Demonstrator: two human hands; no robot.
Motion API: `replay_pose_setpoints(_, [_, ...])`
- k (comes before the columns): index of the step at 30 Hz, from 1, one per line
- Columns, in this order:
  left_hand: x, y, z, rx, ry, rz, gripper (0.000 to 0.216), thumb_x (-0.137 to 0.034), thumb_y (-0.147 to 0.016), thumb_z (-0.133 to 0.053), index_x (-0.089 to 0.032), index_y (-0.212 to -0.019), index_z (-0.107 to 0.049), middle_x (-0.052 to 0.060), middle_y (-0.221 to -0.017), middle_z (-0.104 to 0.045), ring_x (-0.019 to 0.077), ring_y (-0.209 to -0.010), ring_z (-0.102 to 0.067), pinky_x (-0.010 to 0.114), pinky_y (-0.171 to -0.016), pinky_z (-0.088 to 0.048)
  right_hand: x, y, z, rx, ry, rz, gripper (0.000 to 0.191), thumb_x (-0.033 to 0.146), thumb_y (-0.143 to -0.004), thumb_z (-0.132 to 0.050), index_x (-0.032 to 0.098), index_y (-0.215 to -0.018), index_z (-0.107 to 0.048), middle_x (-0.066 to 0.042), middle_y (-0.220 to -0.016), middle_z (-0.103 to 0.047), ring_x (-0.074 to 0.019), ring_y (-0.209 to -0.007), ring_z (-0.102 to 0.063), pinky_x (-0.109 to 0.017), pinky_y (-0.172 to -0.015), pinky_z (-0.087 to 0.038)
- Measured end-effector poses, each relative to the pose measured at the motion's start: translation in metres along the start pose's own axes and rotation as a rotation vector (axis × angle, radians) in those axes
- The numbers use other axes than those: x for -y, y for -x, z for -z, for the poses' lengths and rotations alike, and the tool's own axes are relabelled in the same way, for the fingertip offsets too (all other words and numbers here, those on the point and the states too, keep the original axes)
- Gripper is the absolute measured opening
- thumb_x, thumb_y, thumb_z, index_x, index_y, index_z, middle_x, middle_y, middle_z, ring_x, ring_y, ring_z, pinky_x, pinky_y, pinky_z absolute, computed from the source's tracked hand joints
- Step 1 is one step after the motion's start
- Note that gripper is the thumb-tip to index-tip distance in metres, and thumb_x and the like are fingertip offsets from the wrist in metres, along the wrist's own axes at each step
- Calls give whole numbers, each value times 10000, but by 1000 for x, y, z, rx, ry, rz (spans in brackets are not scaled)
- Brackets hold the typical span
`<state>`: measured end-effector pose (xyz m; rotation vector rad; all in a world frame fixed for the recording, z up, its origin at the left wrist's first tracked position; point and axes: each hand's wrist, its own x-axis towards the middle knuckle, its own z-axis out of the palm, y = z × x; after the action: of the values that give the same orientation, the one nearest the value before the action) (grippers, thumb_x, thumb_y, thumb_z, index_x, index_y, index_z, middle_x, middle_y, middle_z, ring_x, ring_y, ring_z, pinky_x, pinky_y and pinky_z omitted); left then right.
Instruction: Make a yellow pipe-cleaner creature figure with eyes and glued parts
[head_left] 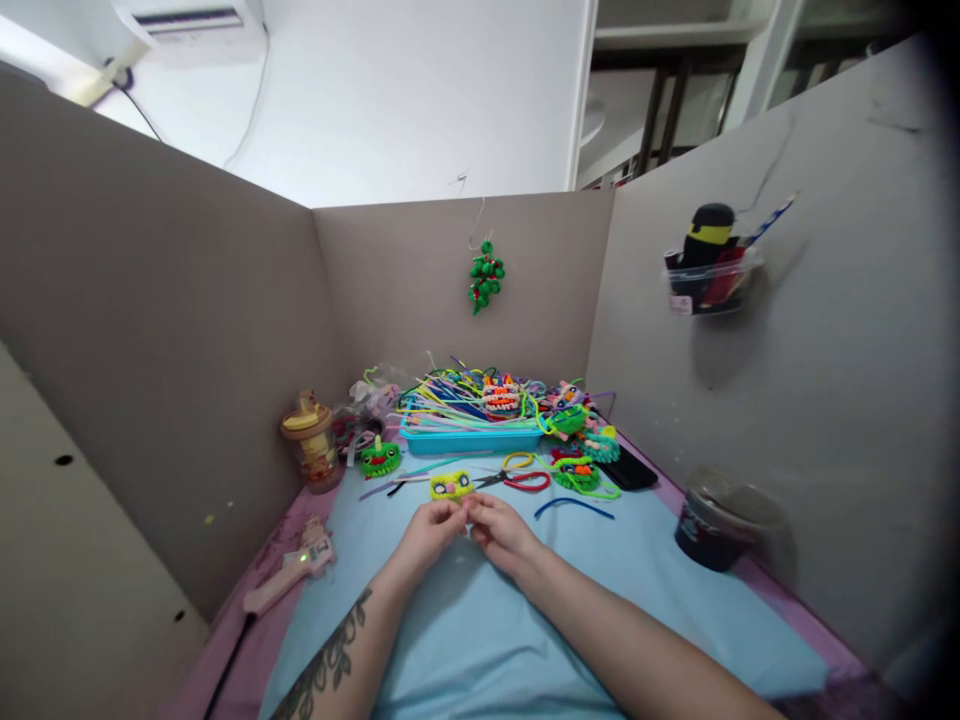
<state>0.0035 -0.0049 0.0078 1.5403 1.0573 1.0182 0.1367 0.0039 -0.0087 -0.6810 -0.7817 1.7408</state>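
Observation:
My left hand (429,532) and my right hand (504,530) meet over the middle of the table, fingertips pinched together. Whatever is between them is too small and covered to make out. Right beyond the fingers lies a yellow fuzzy pipe-cleaner piece (441,492) with two eye-like spots and a pink bit in its middle. A pair of scissors (528,483) with red and yellow handles lies just past my right hand, its blades pointing left. Further right is a loose blue pipe cleaner (574,502).
Behind, a turquoise tray (472,442) overflows with pipe cleaners. Green fuzzy pieces (381,458) lie around it, with a black phone (630,469) on the right. A lidded cup (315,450) and pink corded device (289,578) stand left; a dark tub (712,525) is right. Partition panels enclose the table.

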Motion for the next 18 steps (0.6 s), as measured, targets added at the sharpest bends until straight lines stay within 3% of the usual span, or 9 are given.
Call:
replay_pose_setpoints(3, [2, -1, 0, -12, 6, -5, 399, -521, -665, -598, -129, -605, -561, -44, -480, -427, 75, -463, -329, 217, -479, -243, 1, 0, -1, -5, -13, -11, 299, 275, -484, -816, 148, -673, -622, 16, -582, -540, -70, -508, -450, -175, -423, -238])
replay_pose_setpoints(5, [2, -2, 1, -48, -32, -13, 402, -526, -684, -576, -130, -613, -571, -41, -484, -443, 79, -464, -348, 216, -483, -256, 5, 0, 0, -10, 101, 18, 286, 322, -553, -781, 152, -739, -645, 1, -629, -558, -72, -507, -439, -179, -423, -247])
replay_pose_setpoints(8, [-1, -3, 3, -123, -143, -73, 384, -506, -723, -543, -136, -623, -579, -22, -539, -509, 95, -511, -419, 213, -515, -306, 13, 0, 4, -44, 481, 283, 285, 346, -663, -697, 181, -894, -669, -46, -844, -588, -106, -605, -485, -213, -494, -360])
replay_pose_setpoints(10, [-2, -2, 4, -172, -224, -121, 362, -484, -742, -530, -142, -637, -584, -17, -568, -535, 105, -542, -451, 213, -535, -330, 19, 2, 8, -67, 803, 571, 247, 284, -708, -655, 214, -944, -671, -67, -1003, -548, -159, -793, -521, -282, -666, -440])
replay_pose_setpoints(12, [-2, 0, 4, -196, -301, -157, 339, -458, -760, -514, -146, -650, -589, -14, -577, -544, 109, -552, -462, 212, -540, -339, 22, 5, 10, -65, 1095, 802, 229, 208, -742, -611, 238, -961, -669, -74, -1060, -511, -196, -937, -495, -341, -811, -430])
replay_pose_setpoints(14, [-2, 1, 3, -188, -372, -179, 316, -425, -776, -497, -147, -660, -592, -10, -584, -551, 111, -556, -465, 212, -542, -340, 24, 8, 10, -52, 1307, 923, 251, 160, -771, -570, 250, -988, -658, -80, -1044, -511, -209, -974, -477, -358, -839, -427])
replay_pose_setpoints(18, [-1, 3, 1, -164, -468, -191, 276, -373, -793, -475, -149, -697, -606, -4, -602, -568, 114, -563, -473, 215, -547, -336, 24, 12, 8, -46, 1537, 987, 224, 160, -801, -551, 246, -983, -650, -84, -1017, -541, -218, -955, -469, -344, -796, -448])
